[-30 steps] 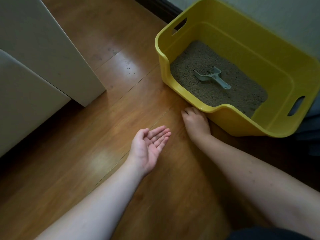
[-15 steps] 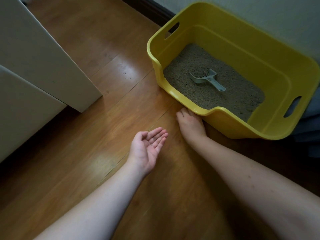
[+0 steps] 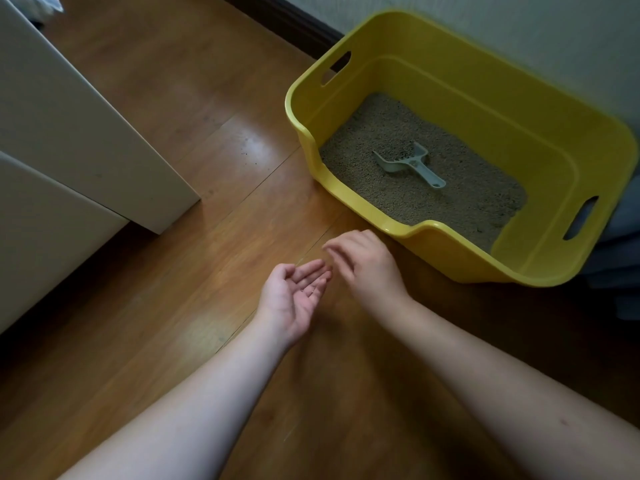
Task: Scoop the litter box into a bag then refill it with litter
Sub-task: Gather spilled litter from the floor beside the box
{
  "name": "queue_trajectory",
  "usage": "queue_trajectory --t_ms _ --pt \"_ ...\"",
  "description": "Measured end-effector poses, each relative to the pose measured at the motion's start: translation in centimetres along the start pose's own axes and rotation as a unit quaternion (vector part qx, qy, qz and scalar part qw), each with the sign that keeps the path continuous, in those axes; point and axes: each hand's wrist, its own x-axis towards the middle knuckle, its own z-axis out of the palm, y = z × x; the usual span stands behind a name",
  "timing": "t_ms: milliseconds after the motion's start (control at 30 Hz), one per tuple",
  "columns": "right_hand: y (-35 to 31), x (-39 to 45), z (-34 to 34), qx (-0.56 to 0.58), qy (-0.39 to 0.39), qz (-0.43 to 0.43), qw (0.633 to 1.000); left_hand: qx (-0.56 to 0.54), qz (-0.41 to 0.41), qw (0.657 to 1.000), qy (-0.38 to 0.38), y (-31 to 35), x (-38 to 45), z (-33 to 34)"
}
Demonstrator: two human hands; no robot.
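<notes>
the yellow litter box (image 3: 519,109) sits at the upper right of the frame against the wall, with grey litter (image 3: 433,192) in its bottom and a pale scoop (image 3: 407,163) lying on top. at the centre, the left hand (image 3: 296,299) lies palm up, fingers relaxed, a few specks on it. the right hand (image 3: 367,265), blurred, hangs just beside it over the wooden floor (image 3: 156,289); whether it pinches anything cannot be told. a white cabinet (image 3: 69,133) fills the left.

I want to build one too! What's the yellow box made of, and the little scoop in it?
The yellow box looks like smooth moulded plastic: glossy walls, rounded rim, cut-out handles. The little scoop seems matte grey-green plastic, thin and in one piece, though its look leaves that open.
</notes>
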Motion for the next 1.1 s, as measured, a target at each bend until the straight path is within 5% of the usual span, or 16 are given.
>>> queue_trajectory --t_ms 167,767,900,967,1100 --pt "3.3 1.0 2.6 0.014 -0.080 0.260 0.962 -0.017 0.000 1.000 0.005 0.8 -0.4 -0.9" --pt "2.7 3.3 6.1 -0.107 -0.041 0.303 0.946 -0.035 0.013 0.999 -0.009 1.2 -1.4 -1.9" --pt "1.5 2.5 4.2 0.040 -0.028 0.274 0.960 -0.036 0.010 0.999 0.002 0.8 -1.2 -2.7" --pt "-0.1 1.2 2.7 0.216 -0.017 0.327 0.920 -0.037 0.008 0.999 0.008 0.6 -1.1 -3.2" --pt "-1.8 -1.4 0.5 0.576 0.006 0.454 0.680 -0.038 0.002 0.999 0.019 0.1 -0.7 -3.6"
